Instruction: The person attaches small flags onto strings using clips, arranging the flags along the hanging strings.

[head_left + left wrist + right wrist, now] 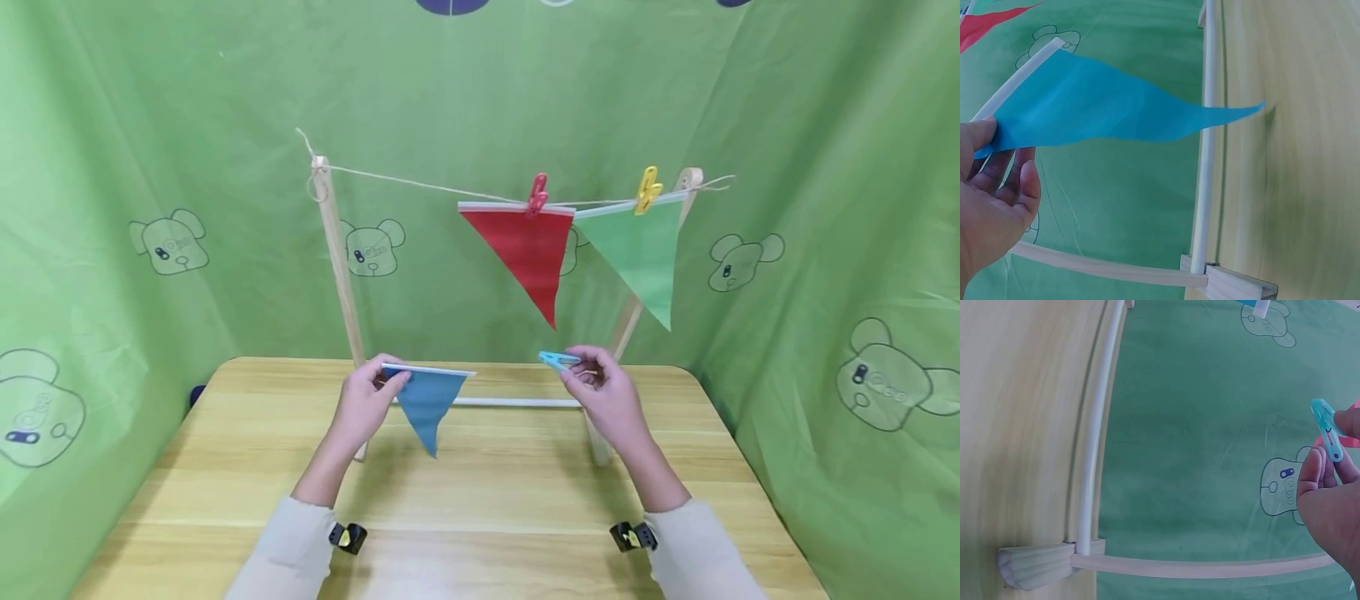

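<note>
My left hand (365, 403) pinches a blue triangular pennant (431, 402) by the left end of its white-edged top, and its tip hangs down over the table. In my right hand (609, 398) is a light blue clothespin (557, 360), held between thumb and fingers. Above the hands a string (420, 182) runs between two wooden posts. A red pennant (530, 250) hangs from it under a red clothespin (537, 197). To its right, a yellow clothespin (647, 191) holds a green pennant (637, 250) on the string.
The left wooden post (339, 258) and the right post (628, 323) stand on the wooden table (465, 492), joined low down by a white bar (517, 402). A green curtain (450, 100) with printed bear heads surrounds the table at the back and sides.
</note>
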`<action>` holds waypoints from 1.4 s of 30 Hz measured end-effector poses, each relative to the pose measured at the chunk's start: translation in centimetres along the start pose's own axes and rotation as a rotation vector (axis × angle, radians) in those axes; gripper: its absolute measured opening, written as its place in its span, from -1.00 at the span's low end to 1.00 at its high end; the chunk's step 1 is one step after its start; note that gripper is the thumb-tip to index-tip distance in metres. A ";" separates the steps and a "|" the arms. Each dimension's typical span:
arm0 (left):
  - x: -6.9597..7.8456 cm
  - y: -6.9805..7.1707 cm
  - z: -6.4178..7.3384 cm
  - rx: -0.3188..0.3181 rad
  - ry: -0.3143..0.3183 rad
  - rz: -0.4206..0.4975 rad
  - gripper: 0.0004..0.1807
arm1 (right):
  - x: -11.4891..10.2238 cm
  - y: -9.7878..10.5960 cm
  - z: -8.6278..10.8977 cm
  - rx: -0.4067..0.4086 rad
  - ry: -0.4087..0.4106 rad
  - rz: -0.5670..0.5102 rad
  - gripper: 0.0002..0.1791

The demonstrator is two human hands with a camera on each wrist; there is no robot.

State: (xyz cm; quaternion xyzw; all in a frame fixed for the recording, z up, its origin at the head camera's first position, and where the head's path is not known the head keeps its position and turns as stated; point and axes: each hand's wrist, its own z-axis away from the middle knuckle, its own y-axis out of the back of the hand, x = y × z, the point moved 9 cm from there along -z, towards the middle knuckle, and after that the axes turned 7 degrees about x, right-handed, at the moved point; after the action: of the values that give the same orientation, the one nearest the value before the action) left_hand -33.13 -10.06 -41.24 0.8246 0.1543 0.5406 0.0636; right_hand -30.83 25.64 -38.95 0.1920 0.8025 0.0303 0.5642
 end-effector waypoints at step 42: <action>4.5 1.2 -3.0 0.103 -0.023 0.161 -0.81 | -6.3 0.2 -2.2 0.035 0.141 -0.082 -0.59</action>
State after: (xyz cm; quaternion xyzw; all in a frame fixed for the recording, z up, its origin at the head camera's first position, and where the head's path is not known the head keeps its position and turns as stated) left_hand -34.02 -9.90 -35.72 0.8427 0.1142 0.5258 -0.0207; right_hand -30.98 24.03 -32.43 0.1663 0.8476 0.0068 0.5038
